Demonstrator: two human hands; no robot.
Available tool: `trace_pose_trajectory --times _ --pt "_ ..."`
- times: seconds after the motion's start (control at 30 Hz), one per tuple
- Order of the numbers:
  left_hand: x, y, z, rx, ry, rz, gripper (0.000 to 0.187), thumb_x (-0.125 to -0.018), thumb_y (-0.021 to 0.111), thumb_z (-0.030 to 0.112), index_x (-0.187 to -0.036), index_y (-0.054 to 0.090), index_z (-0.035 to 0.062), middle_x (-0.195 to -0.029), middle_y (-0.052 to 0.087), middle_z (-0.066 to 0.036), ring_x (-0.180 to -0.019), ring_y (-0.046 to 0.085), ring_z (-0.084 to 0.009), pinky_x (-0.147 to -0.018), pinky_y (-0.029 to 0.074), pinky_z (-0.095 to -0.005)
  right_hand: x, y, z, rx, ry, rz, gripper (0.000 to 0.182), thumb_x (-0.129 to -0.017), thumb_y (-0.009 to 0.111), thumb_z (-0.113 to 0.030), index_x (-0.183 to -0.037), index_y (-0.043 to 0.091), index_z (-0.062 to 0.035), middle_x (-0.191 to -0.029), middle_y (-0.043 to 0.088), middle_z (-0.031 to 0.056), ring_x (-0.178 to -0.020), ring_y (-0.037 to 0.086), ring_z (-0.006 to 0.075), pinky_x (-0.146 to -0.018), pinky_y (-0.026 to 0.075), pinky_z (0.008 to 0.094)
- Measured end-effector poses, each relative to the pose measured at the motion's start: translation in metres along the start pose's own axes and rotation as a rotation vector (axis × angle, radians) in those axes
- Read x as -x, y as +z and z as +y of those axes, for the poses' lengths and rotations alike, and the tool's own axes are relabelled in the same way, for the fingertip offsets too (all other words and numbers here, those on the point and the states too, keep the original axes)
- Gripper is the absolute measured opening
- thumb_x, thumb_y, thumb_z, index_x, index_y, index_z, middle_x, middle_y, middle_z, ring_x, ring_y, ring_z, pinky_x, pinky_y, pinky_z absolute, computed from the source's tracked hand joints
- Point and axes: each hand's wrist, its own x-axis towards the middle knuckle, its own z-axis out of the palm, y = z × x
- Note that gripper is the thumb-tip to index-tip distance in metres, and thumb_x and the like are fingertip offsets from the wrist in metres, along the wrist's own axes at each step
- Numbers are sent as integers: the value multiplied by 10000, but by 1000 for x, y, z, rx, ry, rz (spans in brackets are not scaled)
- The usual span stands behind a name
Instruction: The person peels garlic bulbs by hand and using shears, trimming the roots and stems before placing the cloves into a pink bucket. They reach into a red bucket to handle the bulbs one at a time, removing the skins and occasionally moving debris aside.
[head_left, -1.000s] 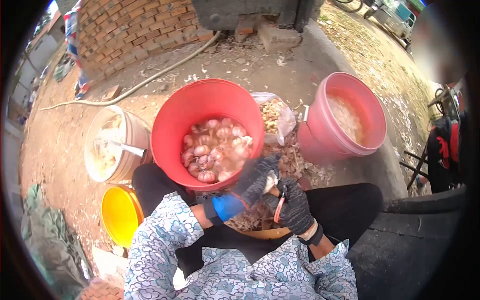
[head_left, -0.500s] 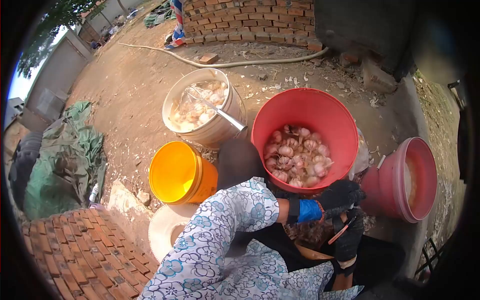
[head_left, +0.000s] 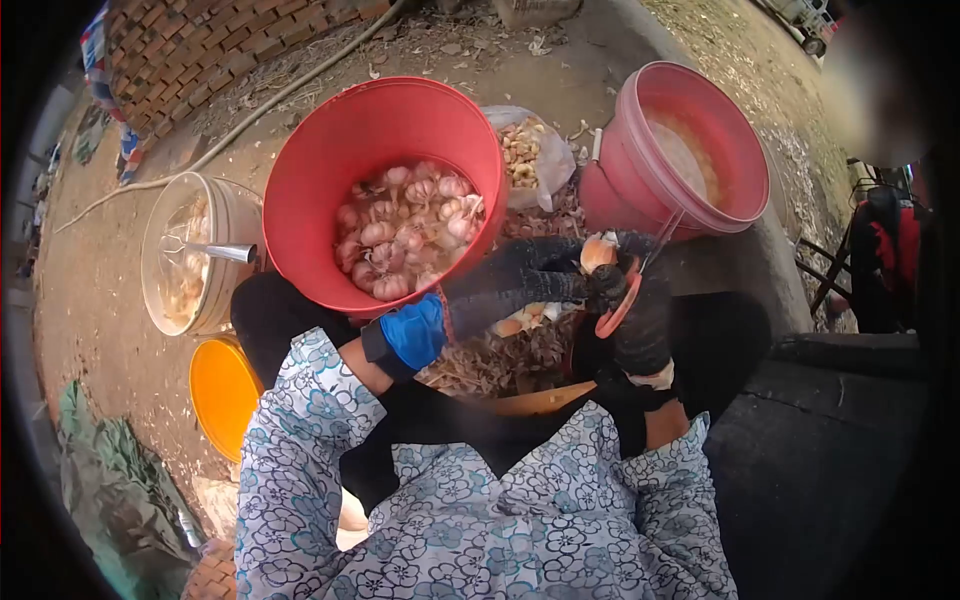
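Observation:
In a dark glove with a blue band at the wrist, my left hand (head_left: 515, 272) reaches across to the right and is closed on a garlic bulb (head_left: 598, 252). My right hand (head_left: 643, 325), also in a dark glove, is closed round an orange-handled tool (head_left: 620, 300) beside the bulb; thin metal shows above the handle. Several pale cloves (head_left: 525, 318) lie beneath the hands, above a heap of loose skins (head_left: 500, 362). Left of the hands, a large red bucket (head_left: 320, 160) contains whole garlic bulbs (head_left: 400, 232) in liquid.
A pink bucket (head_left: 610, 190) stands at the right, near a clear bag of cloves (head_left: 522, 150). At the left are a white bucket (head_left: 225, 270) with a metal-handled strainer (head_left: 222, 251) and a yellow bucket (head_left: 222, 395). A hose (head_left: 250, 120) crosses the ground.
The view has swung right, so the buckets appear farther left. The hands now show higher in the view, and the garlic bulb between them has come into sight.

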Motion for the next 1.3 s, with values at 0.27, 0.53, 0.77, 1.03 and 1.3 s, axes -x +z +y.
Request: trace_pose_trajectory --times 0.27,0.53,0.77,1.03,1.3 --pt "1 -15 -38 -260 465 -55 332 -858 514 146 -1149 507 -13 -1127 547 -81 -1037 501 -150 -897 381 -277 -5 5 -16 -961 254 -234 306 -828 554 -110 -1111 493 -10 -1053 558 107 -947 544 155 -783 476 287" --pt "-2 -15 -14 -593 289 40 307 -847 535 135 -1112 509 -18 -1066 546 -67 -984 499 -136 -874 390 -273 -4 -20 4 392 -42 -219 358 -748 553 -96 -1099 518 -36 -866 583 146 -772 564 306 -694 454 378" --pt "-1 -6 -7 -364 -25 53 389 -833 567 161 -1164 462 -16 -1081 546 -76 -989 502 -144 -869 400 -286 -3 -19 -22 759 -237 -336 342 -714 564 -164 -1037 552 -51 -749 583 141 -699 570 307 -624 441 420" --pt "3 -6 -6 -517 41 38 367 -840 562 171 -1138 478 -26 -1038 570 -105 -968 527 -172 -843 415 -297 12 -10 -21 874 -124 -473 389 -734 525 -134 -1099 520 0 -753 565 163 -710 562 285 -614 450 364" --pt "5 -12 -22 -602 292 44 333 -821 579 149 -1096 522 -30 -1004 591 -103 -935 550 -178 -842 424 -285 22 -17 1 -176 265 -647 250 -877 437 -131 -1094 512 -33 -781 581 30 -599 555 131 -508 445 279"
